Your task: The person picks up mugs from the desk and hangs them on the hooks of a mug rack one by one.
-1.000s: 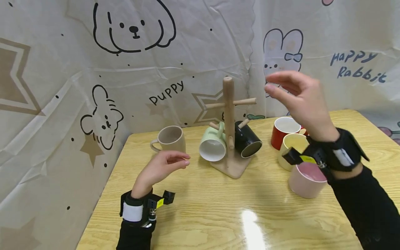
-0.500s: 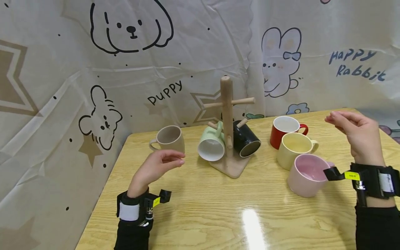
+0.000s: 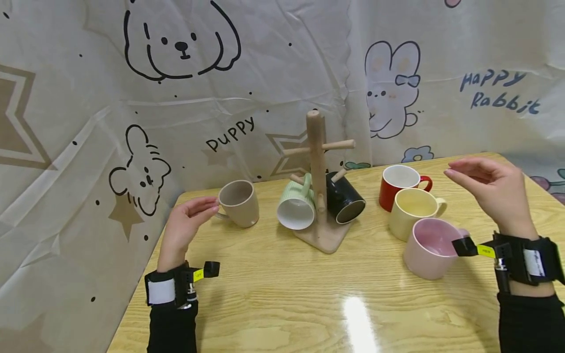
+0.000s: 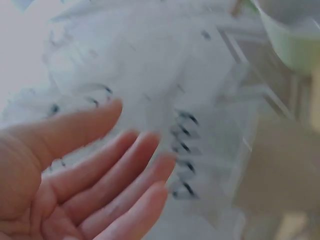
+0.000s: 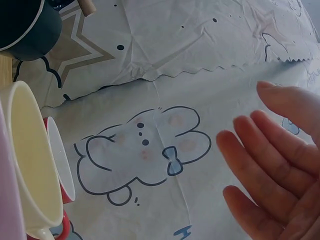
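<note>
My left hand [image 3: 182, 229] is beside the handle of a beige mug [image 3: 245, 208] at the table's left. Its fingers are loosely extended in the left wrist view, apart from the blurred mug; they hold nothing. To the right, my right hand [image 3: 500, 193] is raised behind a pink mug [image 3: 425, 257], fingers relaxed, with nothing in them. A yellow mug [image 3: 402, 218] and a red mug [image 3: 389, 193] stand in a row beyond the pink one. On a wooden mug tree [image 3: 315, 132] hang a light green mug [image 3: 291, 196] and a black mug [image 3: 346, 196], mouths tilted downward.
The wooden table [image 3: 282, 304] carries everything. A cloth with printed animals [image 3: 247, 54] hangs behind it and along its left side. Two upper pegs of the mug tree stick out sideways and bear no mugs.
My left hand has moved left, from in front of the beige mug to beside its handle. My right hand has come down and rightward from near the mug tree, uncovering the mugs' handles.
</note>
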`<state>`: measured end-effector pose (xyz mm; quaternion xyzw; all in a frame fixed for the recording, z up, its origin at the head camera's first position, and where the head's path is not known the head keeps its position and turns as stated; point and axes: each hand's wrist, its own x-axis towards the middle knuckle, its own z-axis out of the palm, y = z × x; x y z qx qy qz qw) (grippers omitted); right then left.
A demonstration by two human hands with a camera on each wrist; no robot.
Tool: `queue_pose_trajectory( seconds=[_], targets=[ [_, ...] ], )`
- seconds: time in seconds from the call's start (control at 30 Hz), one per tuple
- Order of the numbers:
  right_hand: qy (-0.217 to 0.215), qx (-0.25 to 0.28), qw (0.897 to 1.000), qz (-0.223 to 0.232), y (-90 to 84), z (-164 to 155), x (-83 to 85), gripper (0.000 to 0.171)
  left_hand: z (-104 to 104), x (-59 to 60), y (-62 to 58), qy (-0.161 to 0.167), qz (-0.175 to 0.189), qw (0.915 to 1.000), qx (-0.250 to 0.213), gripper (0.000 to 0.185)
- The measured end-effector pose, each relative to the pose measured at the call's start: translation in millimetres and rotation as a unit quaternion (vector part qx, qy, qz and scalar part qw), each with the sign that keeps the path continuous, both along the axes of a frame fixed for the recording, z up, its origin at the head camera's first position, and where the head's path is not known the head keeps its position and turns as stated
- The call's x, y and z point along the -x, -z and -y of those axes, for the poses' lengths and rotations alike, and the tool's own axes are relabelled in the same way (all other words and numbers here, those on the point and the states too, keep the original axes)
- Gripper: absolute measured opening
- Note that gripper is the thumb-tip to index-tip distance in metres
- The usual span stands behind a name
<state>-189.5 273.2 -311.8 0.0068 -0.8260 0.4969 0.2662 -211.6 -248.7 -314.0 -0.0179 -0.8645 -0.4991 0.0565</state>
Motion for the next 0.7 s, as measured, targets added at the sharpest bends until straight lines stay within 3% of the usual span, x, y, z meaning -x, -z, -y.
queue_pose_trajectory(
  seconds=[0.07,0.13,0.27,0.37,0.5,0.6,0.7],
  targets=[
    [-0.004,-0.031,0.999,0.013,0.4,0.9,-0.4,0.027,8.1,11.7,5.7,-0.043,0.014,0.9989,0.011,0.043],
    [-0.01,-0.064,0.997,0.028,1.5,1.5,0.4,0.03,15.9,25.9,13.2,-0.062,0.035,0.9971,0.027,0.046],
    [-0.04,-0.126,0.99,0.054,3.9,3.3,3.7,0.031,30.3,54.0,33.7,-0.057,0.082,0.9914,0.085,0.053],
    [-0.074,-0.16,0.982,0.061,5.7,7.1,7.0,0.029,37.6,68.9,50.4,-0.047,0.101,0.9845,0.135,0.048],
    [-0.098,-0.183,0.976,0.059,7.8,10.3,10.3,0.026,39.1,76.1,61.9,-0.055,0.089,0.9785,0.178,0.037],
    [-0.087,-0.183,0.977,0.065,8.8,8.4,11.1,0.029,36.4,75.5,62.1,-0.059,0.065,0.9755,0.201,0.032],
    [-0.069,-0.163,0.982,0.064,8.9,5.1,11.2,0.032,33.1,73.0,62.2,-0.052,0.04,0.9783,0.197,0.028]
  ],
)
